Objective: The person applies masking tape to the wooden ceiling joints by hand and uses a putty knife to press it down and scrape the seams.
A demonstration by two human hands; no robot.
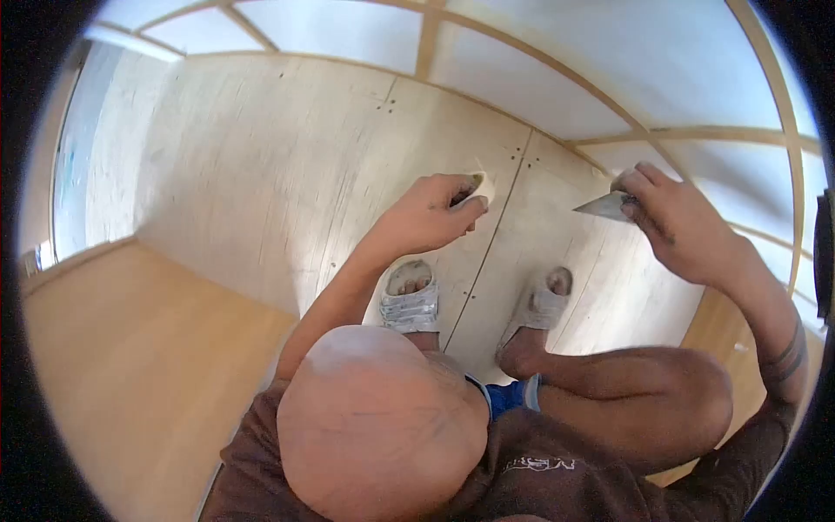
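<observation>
My left hand (439, 213) is closed, thumb and fingers curled around a small pale piece (487, 186) with a darker edge; its kind I cannot make out. Off to the right, my right hand (674, 217) grips a putty knife (604, 207). Its thin grey metal blade points left, toward my other hand, and the fingers cover its handle. Both hands are raised in front of me and apart from each other. Grey smudges mark the fingers of each hand.
Pale plywood panels (252, 165) with seams and screw heads lie under my sandalled feet (409, 300). White panels in a wooden frame (428, 43) run along the far side and right. Brown board (148, 348) lies at the left. My bent knees are close below my hands.
</observation>
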